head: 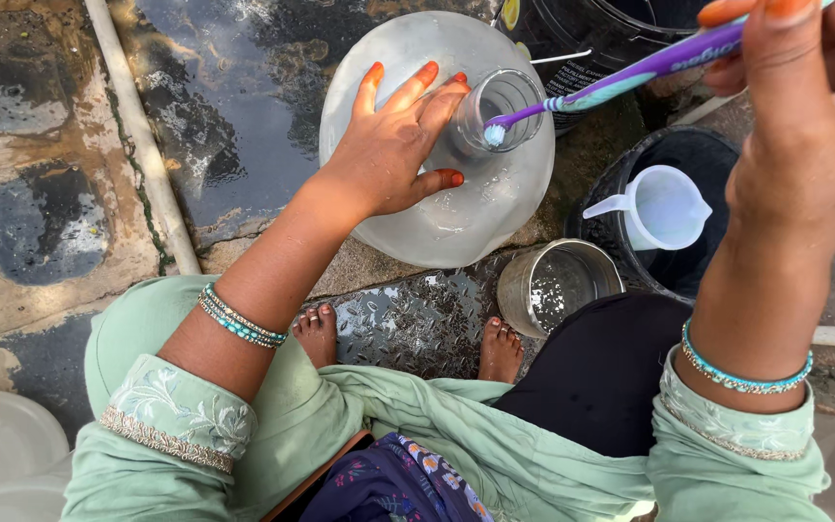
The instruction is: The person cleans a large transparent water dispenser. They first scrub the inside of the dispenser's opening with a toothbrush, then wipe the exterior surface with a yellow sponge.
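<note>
A large clear plastic water jug (495, 208) stands upright on the wet ground, seen from above. My left hand (393, 145) lies flat on its shoulder, fingers spread against the jug's neck (500, 108). My right hand (804, 106) is raised at the top right and grips a purple and teal toothbrush (620, 77). The brush's bristle head rests on the rim of the jug's open mouth. Both wrists wear turquoise bangles.
A steel pot (558, 283) holding water sits by my right foot. A black bucket (654, 155) holds a white plastic mug (659, 208). Another black bucket (611, 34) stands behind. A white pipe (142, 135) runs along the wet floor at left. My bare feet rest on a metal tread plate (417, 324).
</note>
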